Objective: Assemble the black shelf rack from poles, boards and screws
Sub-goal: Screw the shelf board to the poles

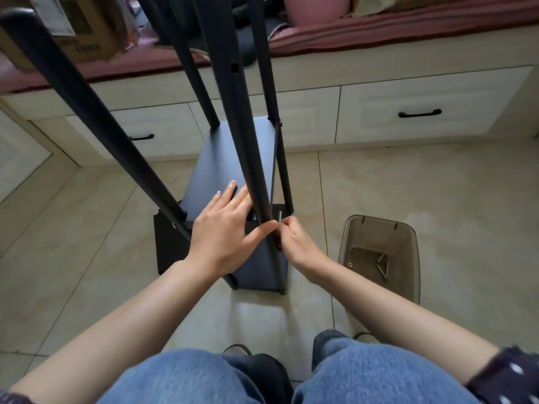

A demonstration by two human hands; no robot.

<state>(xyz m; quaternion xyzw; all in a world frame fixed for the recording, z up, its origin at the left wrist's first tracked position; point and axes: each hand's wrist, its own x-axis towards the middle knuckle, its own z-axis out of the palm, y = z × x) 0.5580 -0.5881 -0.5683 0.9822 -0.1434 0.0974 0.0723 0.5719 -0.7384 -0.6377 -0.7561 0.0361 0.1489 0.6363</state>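
Now, left hand: fingers flat, braced board and pole.
Right hand: pinched hex key.
Tip: keep key seated straight, board steady.

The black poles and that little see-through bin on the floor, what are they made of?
The black poles look like metal tubes with matte paint: thin, straight, with a round drilled hole. The bin looks like smoky clear plastic, since the small silvery parts and the floor show through it. I can't be certain from looks alone.
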